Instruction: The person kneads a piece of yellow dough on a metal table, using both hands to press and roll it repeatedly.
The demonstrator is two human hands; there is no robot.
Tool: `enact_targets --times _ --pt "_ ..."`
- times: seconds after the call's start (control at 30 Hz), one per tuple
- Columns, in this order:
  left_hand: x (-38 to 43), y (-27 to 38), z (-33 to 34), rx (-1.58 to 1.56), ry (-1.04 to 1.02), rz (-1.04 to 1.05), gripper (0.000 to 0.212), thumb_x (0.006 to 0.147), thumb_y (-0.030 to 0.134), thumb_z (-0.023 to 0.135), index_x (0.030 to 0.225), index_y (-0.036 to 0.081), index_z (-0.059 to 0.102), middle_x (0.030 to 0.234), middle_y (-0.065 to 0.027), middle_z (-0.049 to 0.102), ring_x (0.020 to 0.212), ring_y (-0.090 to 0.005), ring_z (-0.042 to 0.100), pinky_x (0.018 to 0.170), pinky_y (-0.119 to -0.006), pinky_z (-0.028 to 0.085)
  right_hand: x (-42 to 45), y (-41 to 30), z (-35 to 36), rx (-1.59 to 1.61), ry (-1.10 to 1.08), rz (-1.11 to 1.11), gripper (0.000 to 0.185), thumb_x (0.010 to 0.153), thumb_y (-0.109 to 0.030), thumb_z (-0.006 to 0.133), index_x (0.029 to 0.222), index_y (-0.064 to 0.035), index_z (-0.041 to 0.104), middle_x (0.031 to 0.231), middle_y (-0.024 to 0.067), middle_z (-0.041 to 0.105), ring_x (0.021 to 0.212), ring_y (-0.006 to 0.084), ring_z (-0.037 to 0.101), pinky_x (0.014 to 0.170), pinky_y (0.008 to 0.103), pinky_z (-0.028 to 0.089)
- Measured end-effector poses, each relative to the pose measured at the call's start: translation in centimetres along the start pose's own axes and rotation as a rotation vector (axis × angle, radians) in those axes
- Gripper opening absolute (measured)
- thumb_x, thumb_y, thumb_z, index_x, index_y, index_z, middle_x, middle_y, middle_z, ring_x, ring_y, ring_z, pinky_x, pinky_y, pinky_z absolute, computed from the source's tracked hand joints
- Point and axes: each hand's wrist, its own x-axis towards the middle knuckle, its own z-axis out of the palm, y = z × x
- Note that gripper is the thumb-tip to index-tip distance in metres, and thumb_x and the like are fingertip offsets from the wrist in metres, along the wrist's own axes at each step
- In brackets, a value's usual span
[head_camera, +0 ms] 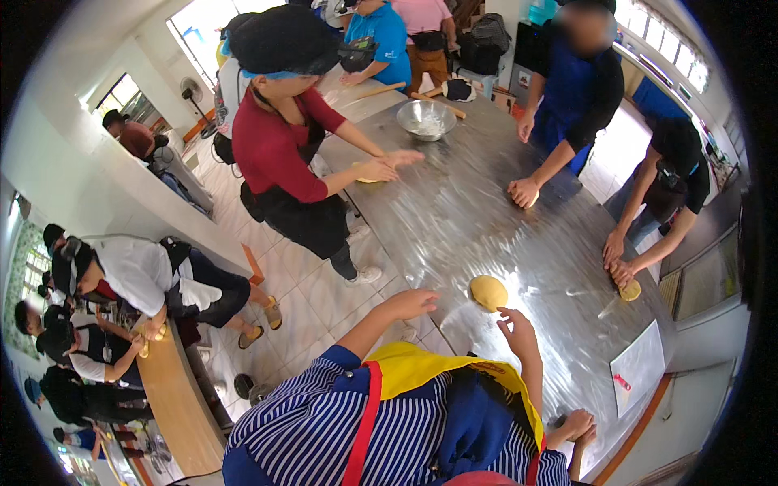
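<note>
A smooth ball of yellow dough (488,293) rests on the floured stainless steel table (450,212) in front of me. To its left, over the table's near left edge, my left hand (416,303) is held up with the fingers apart and nothing in it. Just below and to the right of the dough hovers my right hand (516,330), fingers loosely curved and empty; its fingertips are close to the dough's lower edge, and whether they touch it I cannot tell.
Around the table several people press dough, one person's hands (383,167) at the far left. A metal bowl (426,120) and rolling pins (447,106) lie at the far end. A white board (639,367) with a small red tool (622,382) is at the right; another person's hands (578,425) are at lower right.
</note>
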Motion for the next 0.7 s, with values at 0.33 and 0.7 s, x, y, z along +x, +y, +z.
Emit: enact_targets --times 0.33,0.7 --pt "4.8 -2.0 -6.2 -0.064 0.041 0.086 0.041 0.091 0.031 0.058 0.124 0.006 0.056 0.116 -0.0175 0.062 0.106 -0.0325 0.060 0.090 -0.039 0.048 4.1 -2.3 0.8 -0.104 0.021 0.070 0.033 0.087 -0.021 0.066 0.119 -0.0163 0.062 0.106 0.0078 0.066 0.093 0.0244 0.064 0.083 0.0367 0.051" --pt "7.4 -5.5 -6.9 -0.077 -0.103 0.143 0.041 0.092 0.031 0.059 0.125 0.008 0.056 0.116 -0.0160 0.063 0.106 -0.0305 0.060 0.090 -0.038 0.047 5.6 -5.4 1.4 -0.128 0.091 0.110 0.032 0.087 -0.023 0.065 0.118 -0.0154 0.061 0.105 0.0073 0.065 0.095 0.0239 0.064 0.083 0.0367 0.051"
